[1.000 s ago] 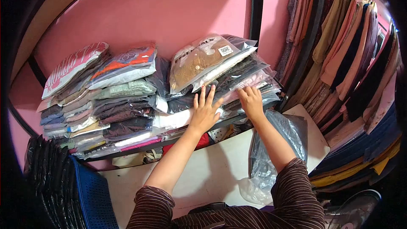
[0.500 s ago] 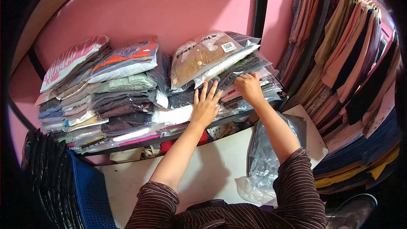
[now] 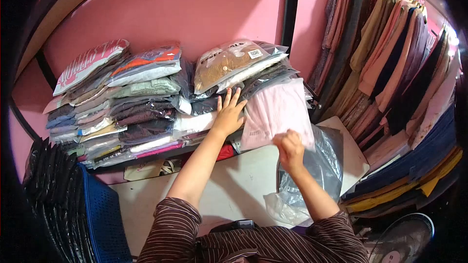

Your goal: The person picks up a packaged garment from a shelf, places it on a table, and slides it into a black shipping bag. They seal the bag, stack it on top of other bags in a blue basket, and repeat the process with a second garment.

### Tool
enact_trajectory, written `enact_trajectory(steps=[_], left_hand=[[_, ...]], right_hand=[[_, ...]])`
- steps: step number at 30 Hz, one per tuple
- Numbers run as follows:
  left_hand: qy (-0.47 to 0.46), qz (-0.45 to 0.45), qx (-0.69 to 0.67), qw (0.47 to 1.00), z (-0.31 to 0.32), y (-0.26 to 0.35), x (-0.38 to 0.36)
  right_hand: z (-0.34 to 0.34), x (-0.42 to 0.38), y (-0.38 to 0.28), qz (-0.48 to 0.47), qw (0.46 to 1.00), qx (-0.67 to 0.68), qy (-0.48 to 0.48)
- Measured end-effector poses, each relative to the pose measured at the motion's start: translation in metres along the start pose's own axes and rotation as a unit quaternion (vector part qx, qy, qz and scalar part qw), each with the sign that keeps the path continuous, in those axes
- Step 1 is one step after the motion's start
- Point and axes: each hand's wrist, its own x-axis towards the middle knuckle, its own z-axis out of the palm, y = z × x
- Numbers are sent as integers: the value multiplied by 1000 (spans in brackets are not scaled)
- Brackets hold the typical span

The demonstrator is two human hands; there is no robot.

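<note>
My right hand (image 3: 290,150) is closed on the near edge of a pale pink garment in a clear plastic bag (image 3: 278,109). The bag slopes down off the right-hand stack toward me; its far end still meets the stack. My left hand (image 3: 228,116) lies with fingers spread against the front of that stack, just left of the pink bag. Above both hands, a brown patterned garment in a clear printed bag (image 3: 229,65) tops the stack, with white and dark bagged garments under it.
More bagged clothes (image 3: 141,109) are stacked along the shelf to the left. Below is a white tabletop (image 3: 195,185) with a grey plastic bag (image 3: 324,160). A blue basket (image 3: 105,209) beside black packages (image 3: 53,199) stands at left, hanging clothes (image 3: 390,53) and a fan (image 3: 404,238) at right.
My right hand has drawn the pink bagged garment out of the stack, toward me and down. My left hand stays against the stack, fingers spread.
</note>
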Motion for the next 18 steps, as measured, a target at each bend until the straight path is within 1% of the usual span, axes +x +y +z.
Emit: enact_trajectory(steps=[2,3,4,5,6,7,8,9,10,11,12,13,14,15,16,17,18], left_hand=[[53,24,-76,995,1,4,-30],[73,35,-121,989,7,5,-52],[90,-4,-215,973,11,11,-79],[117,-22,-285,951,21,13,-110],[89,-84,-395,911,43,3,-145],[84,-119,-503,852,77,-10,-182],[70,-199,-562,800,84,-7,-224],[31,-323,-612,721,81,2,-257],[-7,-443,-646,622,78,11,-291],[-100,-529,-618,573,89,2,-329],[-189,-604,-579,514,101,-5,-368],[-157,-587,-477,635,102,11,-401],[-156,-557,-492,650,98,19,-417],[-156,-527,-507,664,95,26,-432],[-157,-535,-507,657,106,28,-450],[-123,-491,-510,696,123,27,-463],[-88,-443,-510,732,140,25,-476]], right_hand=[[-5,-32,-22,1,1000,22,12],[-6,-49,-30,-12,999,35,-1],[-1,-70,-35,-19,998,57,-11],[5,-91,-39,-27,996,79,-21],[9,-107,-48,-27,993,101,-58],[14,-124,-58,-27,987,123,-97],[25,-146,-62,-29,970,170,-174],[37,-174,-66,-3,943,211,-258],[43,-193,-68,47,904,240,-350],[49,-213,-72,97,852,269,-439],[55,-237,-65,122,812,268,-504],[57,-254,-66,121,807,272,-509],[58,-268,-68,99,876,149,-447],[57,-280,-69,74,924,24,-375],[55,-288,-63,135,864,-4,-485],[54,-299,-63,137,860,0,-492],[53,-308,-62,82,878,20,-471]])
